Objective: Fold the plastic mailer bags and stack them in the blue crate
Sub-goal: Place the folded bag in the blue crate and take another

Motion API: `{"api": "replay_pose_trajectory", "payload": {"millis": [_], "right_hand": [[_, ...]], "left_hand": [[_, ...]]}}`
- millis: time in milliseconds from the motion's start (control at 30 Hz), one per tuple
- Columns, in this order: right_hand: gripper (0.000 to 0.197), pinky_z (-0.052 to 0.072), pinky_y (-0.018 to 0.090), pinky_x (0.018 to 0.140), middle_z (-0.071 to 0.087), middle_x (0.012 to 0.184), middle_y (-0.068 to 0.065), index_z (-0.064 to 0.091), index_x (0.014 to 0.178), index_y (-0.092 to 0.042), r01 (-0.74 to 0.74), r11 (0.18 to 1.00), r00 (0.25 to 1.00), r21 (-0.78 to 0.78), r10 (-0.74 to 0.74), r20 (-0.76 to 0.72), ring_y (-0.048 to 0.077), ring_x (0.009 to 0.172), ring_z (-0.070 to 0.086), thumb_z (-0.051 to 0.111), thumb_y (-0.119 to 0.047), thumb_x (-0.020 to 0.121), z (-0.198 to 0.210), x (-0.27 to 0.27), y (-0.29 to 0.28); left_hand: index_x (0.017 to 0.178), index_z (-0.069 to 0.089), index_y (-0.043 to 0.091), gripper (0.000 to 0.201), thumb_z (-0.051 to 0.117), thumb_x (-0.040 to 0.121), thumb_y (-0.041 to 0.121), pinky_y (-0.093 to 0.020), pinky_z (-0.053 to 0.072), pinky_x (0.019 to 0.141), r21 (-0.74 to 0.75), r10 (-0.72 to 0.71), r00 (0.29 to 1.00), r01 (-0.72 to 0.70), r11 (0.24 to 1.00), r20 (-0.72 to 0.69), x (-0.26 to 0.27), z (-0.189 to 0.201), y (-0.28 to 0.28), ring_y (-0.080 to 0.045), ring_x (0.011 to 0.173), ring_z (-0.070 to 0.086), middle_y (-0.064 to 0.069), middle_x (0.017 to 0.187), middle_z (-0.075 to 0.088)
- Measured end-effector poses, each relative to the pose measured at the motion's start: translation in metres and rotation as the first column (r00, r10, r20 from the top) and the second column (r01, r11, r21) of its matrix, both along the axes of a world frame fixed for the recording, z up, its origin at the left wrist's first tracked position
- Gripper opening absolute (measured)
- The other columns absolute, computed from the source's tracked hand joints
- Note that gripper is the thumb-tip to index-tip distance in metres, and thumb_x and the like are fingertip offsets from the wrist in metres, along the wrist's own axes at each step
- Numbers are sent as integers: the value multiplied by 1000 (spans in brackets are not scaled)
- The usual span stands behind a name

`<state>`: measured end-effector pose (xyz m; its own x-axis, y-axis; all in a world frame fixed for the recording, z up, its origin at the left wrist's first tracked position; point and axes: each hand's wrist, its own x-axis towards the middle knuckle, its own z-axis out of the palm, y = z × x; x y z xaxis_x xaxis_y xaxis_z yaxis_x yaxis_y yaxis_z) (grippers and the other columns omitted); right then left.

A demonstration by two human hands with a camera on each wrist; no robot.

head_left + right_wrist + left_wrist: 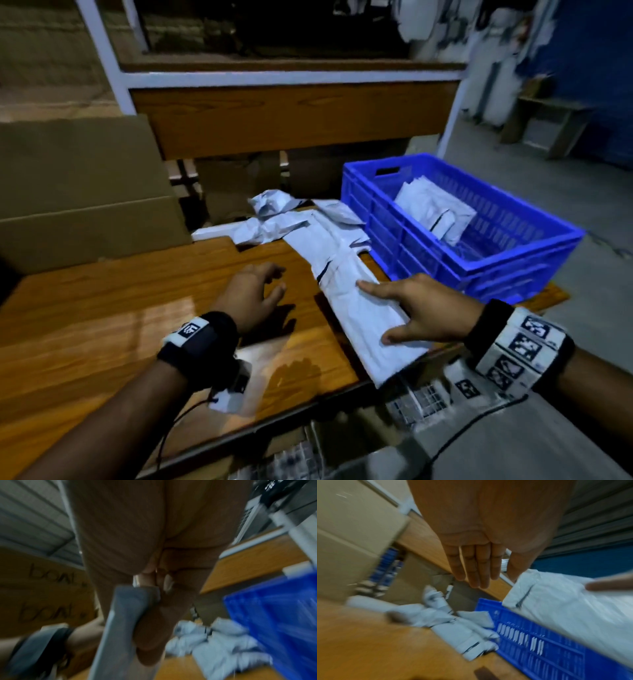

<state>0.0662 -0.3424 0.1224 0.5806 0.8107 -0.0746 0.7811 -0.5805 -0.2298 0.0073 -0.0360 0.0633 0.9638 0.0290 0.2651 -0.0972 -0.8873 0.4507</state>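
My right hand (411,308) grips a folded white mailer bag (363,318) at the table's near right edge, index finger and thumb lying on top. In the right wrist view the other fingers curl against the mailer bag (123,615). My left hand (263,291) hovers open just left of the bag, fingers (476,566) straight and holding nothing. The blue crate (428,260) stands to the right with a few folded bags (435,212) inside. A crumpled pile of loose mailers (291,219) lies at the table's far edge beside the crate.
The wooden table (137,325) spreads out to the left. Cardboard boxes (85,192) stand at the far left. A wooden bench with a white metal frame (291,116) is behind the table. Grey floor lies to the right of the crate.
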Motion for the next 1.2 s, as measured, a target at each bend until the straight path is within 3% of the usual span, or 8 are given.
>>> {"api": "replay_pose_trajectory", "payload": {"millis": [33, 100, 267, 433, 633, 867, 1067, 1200], "right_hand": [[98, 42, 27, 73, 65, 91, -5, 23, 151, -36, 35, 999, 999, -10, -35, 14, 7, 83, 57, 78, -53, 73, 18, 12, -10], [101, 46, 30, 81, 69, 107, 0, 25, 151, -37, 85, 996, 994, -5, -84, 72, 13, 95, 62, 79, -58, 68, 53, 42, -29], [102, 30, 16, 80, 54, 139, -5, 29, 151, -33, 178, 982, 970, -63, -164, 179, 7, 115, 51, 82, -53, 66, 141, 132, -74], [103, 37, 24, 95, 50, 144, -5, 32, 151, -29, 266, 939, 952, -216, -221, 214, 14, 123, 50, 84, -52, 65, 171, 247, -95], [102, 33, 32, 109, 39, 152, 7, 27, 153, -25, 232, 873, 972, -430, -187, 145, 25, 135, 41, 80, -54, 70, 109, 367, -70], [101, 26, 31, 114, 29, 157, 10, 23, 154, -17, 199, 838, 975, -507, -221, 17, 25, 143, 29, 80, -47, 75, -1, 433, -52], [102, 29, 37, 114, 5, 161, 21, 15, 154, -9, 215, 793, 976, -570, -163, 142, 32, 144, 24, 71, -54, 81, -34, 442, -53], [91, 37, 45, 104, -8, 162, 13, 26, 151, -28, 138, 809, 933, -572, 88, 350, 35, 141, 28, 70, -58, 77, -41, 437, -46]], "left_hand": [[127, 54, 21, 35, 54, 95, 35, -30, 46, 86, 24, -27, 1000, 27, 999, 1, 17, 11, -9, -15, 109, 56, 0, 121, 62], [135, 47, 23, 46, 53, 94, 44, -33, 45, 93, 112, -72, 997, 75, 991, -29, 47, 30, -29, -17, 118, 52, 0, 131, 57], [147, 28, 25, 79, 48, 84, 68, -37, 35, 106, 170, -146, 976, 173, 970, -161, 127, 62, -86, -23, 134, 37, -3, 149, 39], [148, 27, 17, 93, 45, 79, 77, -35, 29, 109, 256, -139, 970, 188, 948, -199, 215, 72, -134, -29, 135, 34, -10, 150, 35], [150, 22, 13, 84, 39, 89, 68, -36, 21, 114, 377, 49, 976, 35, 926, -210, 286, 55, -160, -28, 143, 22, -13, 157, 20], [153, 12, 12, 115, -1, 61, 80, -32, 18, 115, 375, 54, 968, 43, 926, -246, 302, 34, -160, -24, 145, 18, -9, 161, 10], [154, 9, 15, 123, -12, 59, 91, -37, 21, 115, 378, 78, 966, 21, 926, -245, 299, 31, -162, -23, 145, 17, -5, 161, 7], [154, 7, 16, 137, -28, 43, 90, -35, 22, 114, 367, 89, 970, 1, 930, -228, 297, 31, -166, -22, 144, 17, -3, 162, 5]]}}
